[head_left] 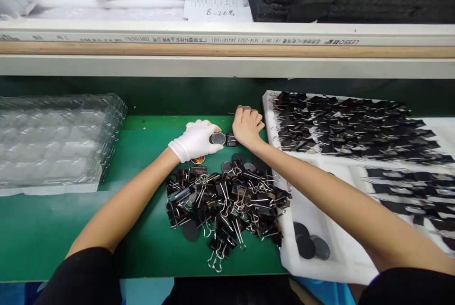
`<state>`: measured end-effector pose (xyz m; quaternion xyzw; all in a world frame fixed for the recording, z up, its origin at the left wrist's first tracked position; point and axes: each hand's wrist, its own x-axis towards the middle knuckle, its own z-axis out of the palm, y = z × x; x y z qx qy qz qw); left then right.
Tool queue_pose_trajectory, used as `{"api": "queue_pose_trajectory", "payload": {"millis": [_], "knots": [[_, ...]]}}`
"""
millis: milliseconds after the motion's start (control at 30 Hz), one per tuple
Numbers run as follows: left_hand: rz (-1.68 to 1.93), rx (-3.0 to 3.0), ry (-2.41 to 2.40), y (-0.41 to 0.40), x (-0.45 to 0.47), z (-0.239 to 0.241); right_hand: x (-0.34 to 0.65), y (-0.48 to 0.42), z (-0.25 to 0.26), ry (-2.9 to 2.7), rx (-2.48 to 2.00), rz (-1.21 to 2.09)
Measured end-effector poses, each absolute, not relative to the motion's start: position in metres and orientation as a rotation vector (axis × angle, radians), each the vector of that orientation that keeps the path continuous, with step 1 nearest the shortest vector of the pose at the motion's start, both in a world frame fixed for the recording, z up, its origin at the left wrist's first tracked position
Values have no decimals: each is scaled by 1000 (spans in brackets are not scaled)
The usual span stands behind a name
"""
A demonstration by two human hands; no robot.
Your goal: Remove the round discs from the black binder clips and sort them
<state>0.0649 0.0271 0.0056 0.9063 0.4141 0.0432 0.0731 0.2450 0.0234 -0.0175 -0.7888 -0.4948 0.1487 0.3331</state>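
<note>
Currently, in the head view, the left hand [199,140], in a white glove, grasps a dark round disc [218,138] between thumb and fingers above the green table [149,243]. Just beside the disc is a black binder clip [231,140], close against the right hand [248,126]; that bare hand's fingers are curled, but I cannot tell whether they grip the clip. Nearer the body lies a heap of binder clips [223,196]. To the right, a white tray [288,257] carries loose black discs [304,247].

Along the shelf edge, a printed strip [213,39] reads upside down: "LESSO" with Chinese characters, "QB/T 1614-2023 24×14(100)" and "2509100761". Above it, a paper slip [217,13] bears handwriting that looks like "8-26" plus one more mark; its small printed grid is too blurred to read. Clear plastic trays [53,143] are stacked at left, with no legible lettering.
</note>
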Motion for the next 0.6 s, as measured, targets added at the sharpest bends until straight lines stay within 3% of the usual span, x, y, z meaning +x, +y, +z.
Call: {"api": "queue_pose_trajectory", "payload": {"millis": [433,600], "knots": [[126,2778,1204,26,74,3,242,23,-16,-1291,-2065,331],[105,2893,1311,14,73,12,250,6,14,-1447,-1939,342]]}}
